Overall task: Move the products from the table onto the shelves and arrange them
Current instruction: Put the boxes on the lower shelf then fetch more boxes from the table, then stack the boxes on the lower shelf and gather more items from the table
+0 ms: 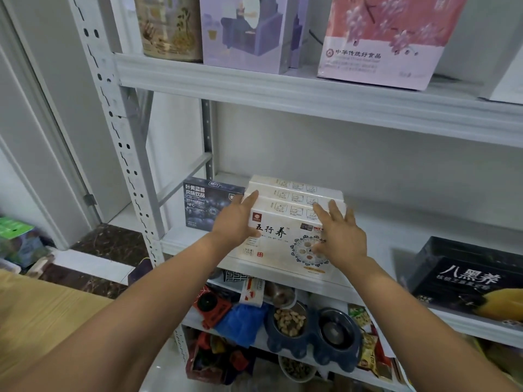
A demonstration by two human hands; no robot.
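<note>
Head view: three white boxes (294, 219) stand upright one behind another at the front edge of the middle shelf (441, 318), the front one printed with red-brown characters and a round blue ornament. The left hand (237, 222), fingers extended, lies flat against the left side of the boxes; the right hand (338, 233), fingers spread, rests open on the front box's upper right corner and face. Neither hand is closed around a box; the boxes are pressed between the two palms. Just left of the boxes, touching or nearly so, stands a dark blue box (208, 205) with a blueberry picture. Well to the right on the same shelf lies a black box (464, 278) with white characters. The upper shelf (283, 89) carries a tan canister (169, 26), a lilac box (243, 32) and a pink box (387, 41). The lower shelf (268, 342) holds a blue double pet bowl (314, 332), a blue bag (240, 321) and a red item (210, 306). A wooden bench (42, 315) fills the lower left corner.
</note>
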